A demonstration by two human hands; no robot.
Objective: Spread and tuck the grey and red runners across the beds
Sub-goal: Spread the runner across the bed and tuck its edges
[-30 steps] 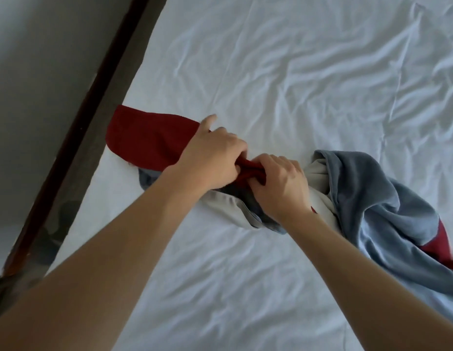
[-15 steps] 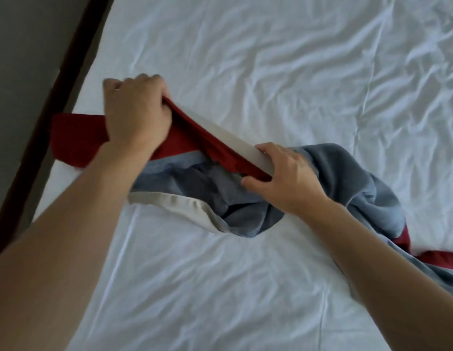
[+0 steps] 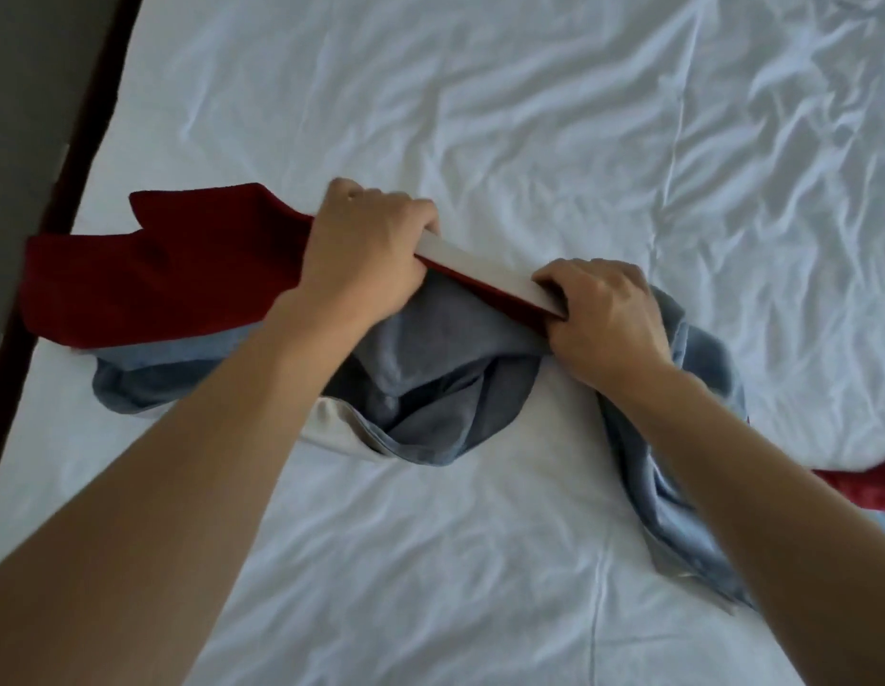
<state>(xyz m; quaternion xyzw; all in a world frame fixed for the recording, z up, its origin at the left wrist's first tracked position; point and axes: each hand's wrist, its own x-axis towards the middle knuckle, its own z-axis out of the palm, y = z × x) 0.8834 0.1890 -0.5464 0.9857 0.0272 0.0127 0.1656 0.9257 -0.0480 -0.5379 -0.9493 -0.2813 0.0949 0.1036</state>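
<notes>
Change since half a second ago: the left hand [image 3: 368, 259] is now closer to the right hand [image 3: 606, 314], so the stretch of runner edge between them is shorter; the red end at the left lies more open and flat on the sheet than before.
Left hand: closed in a fist around the far edge of the runner [image 3: 430, 358], knuckles up, thumb side toward the far part of the bed.
Right hand: also closed tight on the same edge, just to the right of the left hand and a little nearer to the person.
Edge between the hands: it is pulled straight and lifted a little; it shows a pale lining strip on the far side and a thin red band below it.
Runner, red part: it spreads from the left hand toward the left side of the bed and reaches the mattress border there. A second small red piece shows at the right border of the view, behind the right forearm.
Runner, grey part: it hangs bunched under and between the two hands, with deep folds and a pale lining turned out at the near side. Another length runs under the right forearm toward the near right.
Sheet [image 3: 554, 116]: white and wrinkled, it covers the whole bed under the runner.
Bed frame [image 3: 71, 156]: a dark strip along the left side, beside the grey floor [image 3: 29, 66].
</notes>
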